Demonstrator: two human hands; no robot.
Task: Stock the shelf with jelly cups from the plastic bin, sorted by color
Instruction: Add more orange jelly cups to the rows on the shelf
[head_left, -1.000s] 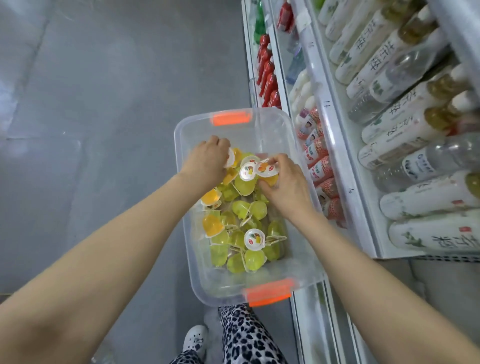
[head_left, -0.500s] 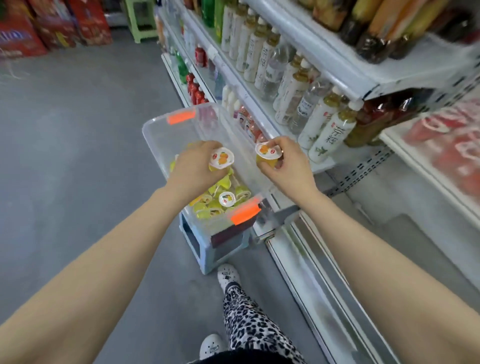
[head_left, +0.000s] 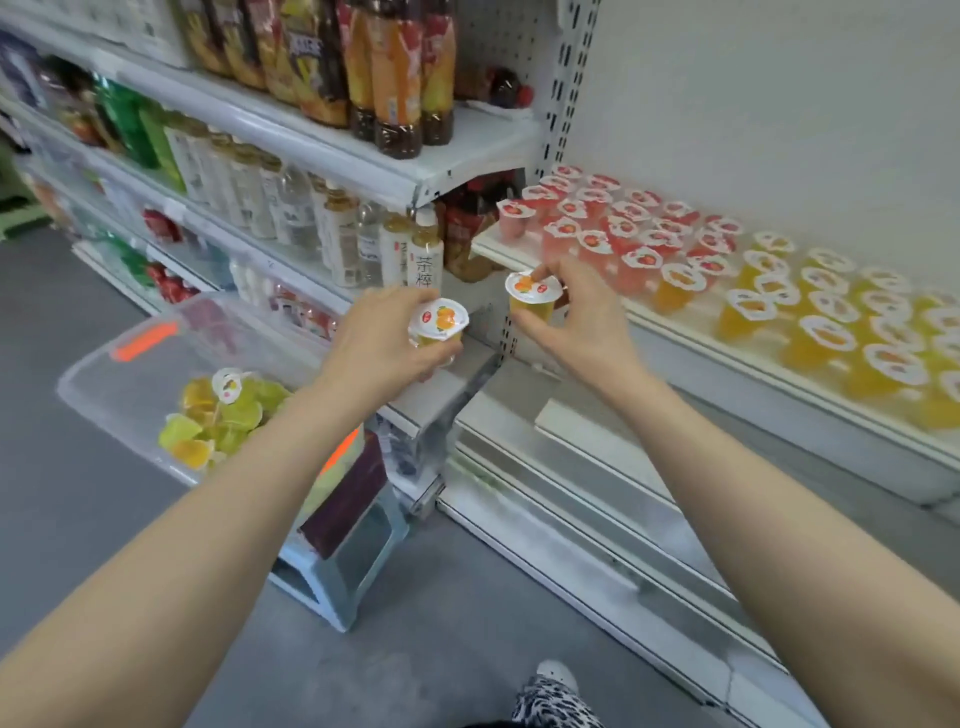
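left orange cup (head_left: 439, 325): foil lid up, slightly tilted, in the air between bin and shelf, short of the shelf edge
right orange cup (head_left: 532, 297): lid up, near upright, at the front left corner of the jelly bay, not set down
left hand (head_left: 376, 345): fingers curled round the cup body from below
right hand (head_left: 584, 317): thumb and fingertips pinching the cup wall under the lid rim
shelf (head_left: 727, 379): red cups (head_left: 618, 228) grouped at left, shelved orange cups (head_left: 831, 332) grouped to the right, rows packed close
plastic bin (head_left: 119, 384): clear, orange latches, on a stool (head_left: 332, 577), low left; loose cups (head_left: 223, 415) inside, mostly green, some orange
bottles (head_left: 332, 234): neighbouring bay, left of the jelly
step (judged): carrying two orange cups toward the orange group
risk 1: red block nearest the hands, so a hasty drop there breaks the colour sort
risk 2: orange block further right, reach passes over packed rows, so a knuckle or cup base could topple neighbours
risk 3: soft cup, hard squeeze could pop the foil
risk 4: tilted left cup, slack hold could send it to the floor
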